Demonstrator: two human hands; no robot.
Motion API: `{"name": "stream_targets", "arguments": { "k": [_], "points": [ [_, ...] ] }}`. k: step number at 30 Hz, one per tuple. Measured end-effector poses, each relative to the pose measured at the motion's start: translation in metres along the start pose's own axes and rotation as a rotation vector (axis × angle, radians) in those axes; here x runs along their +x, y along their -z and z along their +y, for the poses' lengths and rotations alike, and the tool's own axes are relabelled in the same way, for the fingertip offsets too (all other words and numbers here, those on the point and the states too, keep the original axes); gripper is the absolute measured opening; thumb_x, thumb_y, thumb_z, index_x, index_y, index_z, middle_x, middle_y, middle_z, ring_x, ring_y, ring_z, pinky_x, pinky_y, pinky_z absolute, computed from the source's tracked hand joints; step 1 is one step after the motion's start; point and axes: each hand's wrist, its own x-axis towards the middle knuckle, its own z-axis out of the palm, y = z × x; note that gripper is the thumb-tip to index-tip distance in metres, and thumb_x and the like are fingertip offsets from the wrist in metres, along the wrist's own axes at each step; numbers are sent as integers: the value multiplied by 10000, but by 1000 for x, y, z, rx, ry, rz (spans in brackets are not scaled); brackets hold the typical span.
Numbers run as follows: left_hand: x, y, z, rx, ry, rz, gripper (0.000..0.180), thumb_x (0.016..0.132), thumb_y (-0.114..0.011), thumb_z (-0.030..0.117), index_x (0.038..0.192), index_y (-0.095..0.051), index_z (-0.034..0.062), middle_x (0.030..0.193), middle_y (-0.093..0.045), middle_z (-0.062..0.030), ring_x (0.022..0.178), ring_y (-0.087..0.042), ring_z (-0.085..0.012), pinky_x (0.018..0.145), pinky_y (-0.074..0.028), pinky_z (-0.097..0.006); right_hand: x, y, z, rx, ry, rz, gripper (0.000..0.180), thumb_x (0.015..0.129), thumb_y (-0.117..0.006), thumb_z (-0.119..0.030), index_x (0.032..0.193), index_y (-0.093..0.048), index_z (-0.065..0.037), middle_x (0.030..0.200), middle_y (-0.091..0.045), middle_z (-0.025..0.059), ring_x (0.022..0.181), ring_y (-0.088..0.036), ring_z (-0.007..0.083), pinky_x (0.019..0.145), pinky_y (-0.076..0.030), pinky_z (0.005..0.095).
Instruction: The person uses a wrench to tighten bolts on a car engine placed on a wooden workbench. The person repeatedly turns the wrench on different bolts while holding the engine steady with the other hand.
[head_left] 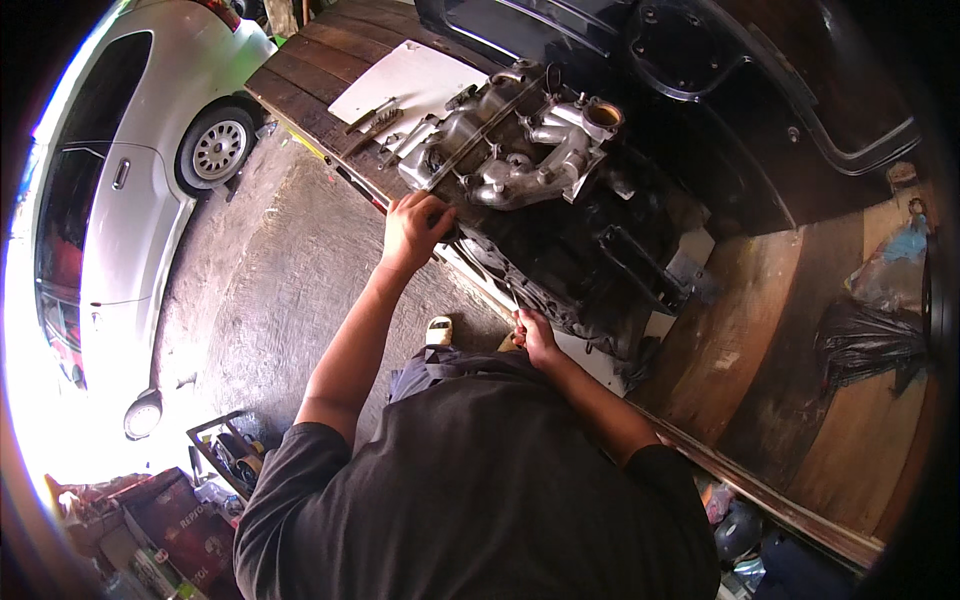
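A dark engine block [590,255] with a silver intake manifold [520,140] on top lies on a wooden flatbed [760,330]. My left hand [415,228] rests on the block's near edge, just below the manifold, fingers curled over it. My right hand [535,335] is closed on a thin metal tool [513,300] whose tip points up at the block's lower front side. Wrenches [372,120] lie on a white sheet [410,85] beyond the manifold.
A silver car [130,200] is parked at the left on the concrete floor [270,290]. A black car panel [700,70] leans at the back. A black plastic bag [865,340] lies at the right. Boxes and a tool tray [225,450] sit lower left.
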Motion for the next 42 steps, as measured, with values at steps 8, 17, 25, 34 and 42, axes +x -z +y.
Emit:
{"name": "stream_targets", "arguments": {
  "k": [8, 17, 25, 34, 42],
  "points": [
    [-27, -6, 28, 105, 66, 176, 156, 760, -706, 213, 863, -630, 123, 941, -611, -26, 949, -539, -246, 834, -386, -393, 5, 17, 1, 84, -42, -218, 214, 973, -473, -231, 1043, -576, -56, 741, -491, -23, 645, -497, 94, 539, -467, 244],
    [-43, -10, 30, 241, 47, 110, 435, 741, -721, 245, 1132, -564, 138, 1130, -557, -64, 1105, -478, -291, 943, -336, -431, 1, 8, -7, -105, -103, -138, 219, 966, -489, -305, 1021, -562, -107, 716, -535, 19, 581, -508, 138, 499, -420, 275],
    [-44, -10, 28, 160, 69, 80, 443, 726, -710, 187, 1142, -563, 148, 1157, -546, -73, 1118, -465, -296, 963, -334, -442, -13, -4, -6, -1160, 728, 206, 327, 952, -430, -198, 1251, -427, -65, 850, -635, 248, 749, -631, 405, 652, -504, 488],
    [-45, -6, 18, 98, -24, 70, 457, 702, -713, 154, 1132, -558, 150, 1156, -551, -54, 1095, -484, -280, 939, -344, -425, -39, -13, -52, -1612, 729, 113, 500, 840, -523, -113, 1330, -437, -62, 754, -655, 192, 649, -654, 358, 552, -530, 437],
    [-46, 2, 16, 77, -23, 37, 438, 715, -690, 157, 1134, -562, 149, 1182, -554, -35, 1105, -484, -266, 924, -352, -411, -54, -43, -81, -1675, 579, 79, 362, 867, -457, -103, 1213, -515, -14, 756, -672, 200, 691, -679, 352, 615, -559, 441]
  ]
}}
